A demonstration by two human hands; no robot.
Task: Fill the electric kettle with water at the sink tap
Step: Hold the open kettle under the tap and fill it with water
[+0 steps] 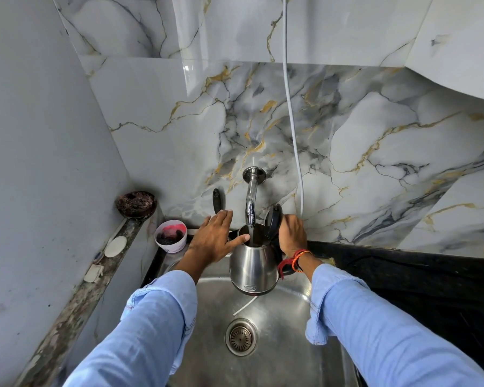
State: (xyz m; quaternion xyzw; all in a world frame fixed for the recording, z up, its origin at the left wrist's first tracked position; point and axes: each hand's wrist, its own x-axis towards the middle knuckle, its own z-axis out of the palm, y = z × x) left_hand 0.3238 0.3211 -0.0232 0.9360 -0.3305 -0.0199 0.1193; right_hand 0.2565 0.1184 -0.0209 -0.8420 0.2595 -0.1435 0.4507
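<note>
Head view: the electric kettle [254,270] is held above the sink [285,325], lid [273,220] open, mouth directly under the tap [251,203] spout. Right hand [292,235] — clenched around the kettle handle, wrist bent downward. Left hand [215,238] — released, fingers spread flat, thumb touching the kettle rim. Both sleeved forearms extend forward.

Home kitchen corner, steel sink [277,325] with drain, wall tap [250,199], marble-pattern tiles [361,141], dark countertop [403,272]
</note>
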